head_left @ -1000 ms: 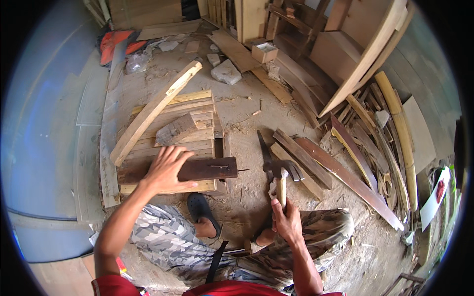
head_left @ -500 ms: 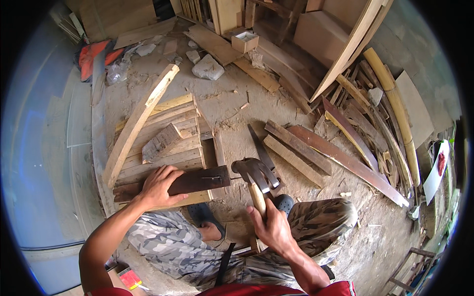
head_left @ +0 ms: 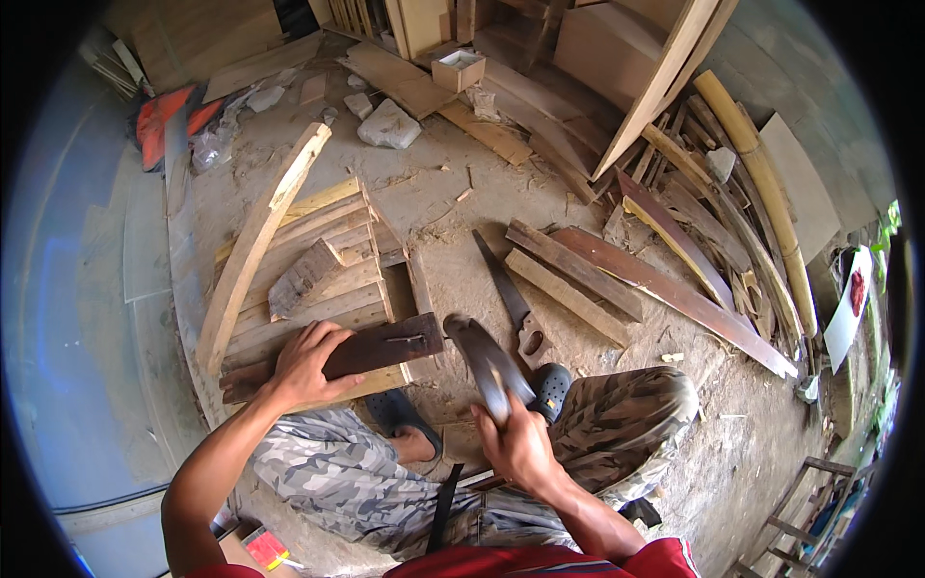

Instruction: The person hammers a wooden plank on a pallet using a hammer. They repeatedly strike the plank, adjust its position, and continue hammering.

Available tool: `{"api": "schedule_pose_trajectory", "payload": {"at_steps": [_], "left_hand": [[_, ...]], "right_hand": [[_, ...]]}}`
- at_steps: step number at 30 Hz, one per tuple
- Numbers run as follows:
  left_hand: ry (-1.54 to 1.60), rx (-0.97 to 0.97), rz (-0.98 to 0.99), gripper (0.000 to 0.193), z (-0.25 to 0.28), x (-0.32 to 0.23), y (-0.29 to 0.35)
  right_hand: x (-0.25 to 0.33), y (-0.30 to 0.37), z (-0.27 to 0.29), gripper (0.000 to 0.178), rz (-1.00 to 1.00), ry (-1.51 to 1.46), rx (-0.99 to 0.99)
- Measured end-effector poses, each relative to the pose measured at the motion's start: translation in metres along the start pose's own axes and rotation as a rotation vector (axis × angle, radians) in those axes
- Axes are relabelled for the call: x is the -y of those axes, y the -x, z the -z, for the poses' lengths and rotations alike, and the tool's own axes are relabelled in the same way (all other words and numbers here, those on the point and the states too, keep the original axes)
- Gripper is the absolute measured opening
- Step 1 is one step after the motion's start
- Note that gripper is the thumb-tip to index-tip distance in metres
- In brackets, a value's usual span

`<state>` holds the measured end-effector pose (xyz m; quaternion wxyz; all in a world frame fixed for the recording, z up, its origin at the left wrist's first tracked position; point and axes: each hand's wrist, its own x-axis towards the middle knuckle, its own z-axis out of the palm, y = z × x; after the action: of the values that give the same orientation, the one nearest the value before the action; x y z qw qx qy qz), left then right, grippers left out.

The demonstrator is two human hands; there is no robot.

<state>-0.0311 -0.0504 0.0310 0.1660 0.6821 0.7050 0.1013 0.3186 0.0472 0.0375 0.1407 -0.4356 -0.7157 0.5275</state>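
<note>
My left hand [head_left: 310,368] is closed over a dark wooden board [head_left: 381,351], pressing it on a stack of pale slats [head_left: 337,241]. Near the board's right end lies what looks like a bent nail [head_left: 412,338]. My right hand [head_left: 518,445] grips a claw hammer [head_left: 484,364] by its handle, which the fist and head mostly hide. The hammer's striking face points up and left, just right of the board's end and apart from it. A rough wood block [head_left: 304,277] rests on the slats behind my left hand.
A handsaw [head_left: 503,284] lies beyond the hammer, beside two short beams [head_left: 576,270]. A long pale timber [head_left: 260,246] leans across the slats' left side. Scrap wood and a bamboo pole [head_left: 761,183] crowd the right wall. A stone [head_left: 389,125] sits farther back.
The hammer has turned in my right hand, its head tipping up and back toward me, so the saw's handle now shows. My left hand stays on the board. The whole view has shifted slightly.
</note>
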Motion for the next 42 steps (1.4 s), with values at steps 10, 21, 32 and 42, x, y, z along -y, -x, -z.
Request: {"api": "schedule_pose_trajectory", "payload": {"at_steps": [10, 21, 32, 42], "left_hand": [[0.031, -0.028, -0.008, 0.071, -0.002, -0.003, -0.006], [0.013, -0.055, -0.019, 0.068, -0.002, -0.005, -0.007], [-0.029, -0.074, -0.064, 0.07, -0.006, -0.001, -0.01], [-0.084, -0.077, -0.114, 0.07, -0.003, -0.001, -0.012]], "right_hand": [[-0.018, -0.005, -0.013, 0.035, 0.04, -0.02, -0.115], [-0.036, -0.014, -0.01, 0.029, -0.038, -0.069, -0.086], [-0.048, -0.013, -0.006, 0.032, 0.0, 0.021, -0.003], [-0.046, -0.013, -0.01, 0.036, 0.021, -0.259, -0.219]]}}
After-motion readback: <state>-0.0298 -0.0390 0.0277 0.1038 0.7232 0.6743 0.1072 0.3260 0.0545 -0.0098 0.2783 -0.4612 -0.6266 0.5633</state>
